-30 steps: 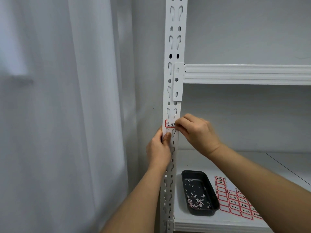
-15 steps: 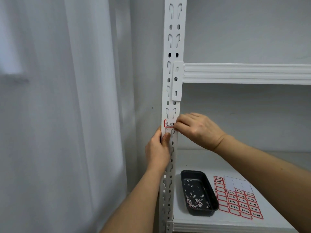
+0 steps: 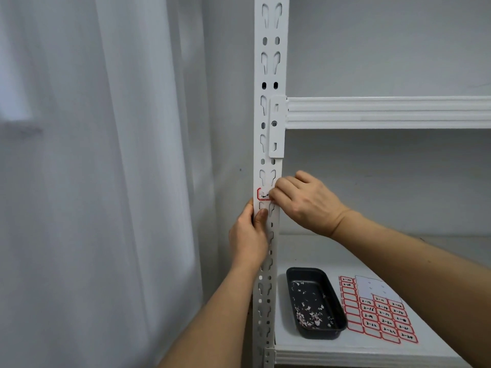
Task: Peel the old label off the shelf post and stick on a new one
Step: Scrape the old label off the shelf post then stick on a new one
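A white slotted shelf post (image 3: pixel 269 75) runs up the middle of the view. A small red-bordered label (image 3: pixel 261 194) with black writing sticks on it at mid height. My right hand (image 3: pixel 303 203) covers the label's right half, its fingertips pressed on the label. My left hand (image 3: pixel 249 235) grips the post just below the label, thumb on the front face. On the lower shelf lies a sheet of red-bordered labels (image 3: pixel 380 314), some slots bare.
A dark rectangular tray (image 3: pixel 334 296) holding several scraps of paper sits on the lower shelf board (image 3: pixel 305 349) beside the label sheet. An upper shelf beam (image 3: pixel 385 112) crosses to the right. A pale curtain (image 3: pixel 106 181) hangs left of the post.
My right hand's fingers have slid left along the label, covering more of it. My left hand keeps its grip on the post. The view shifted slightly.
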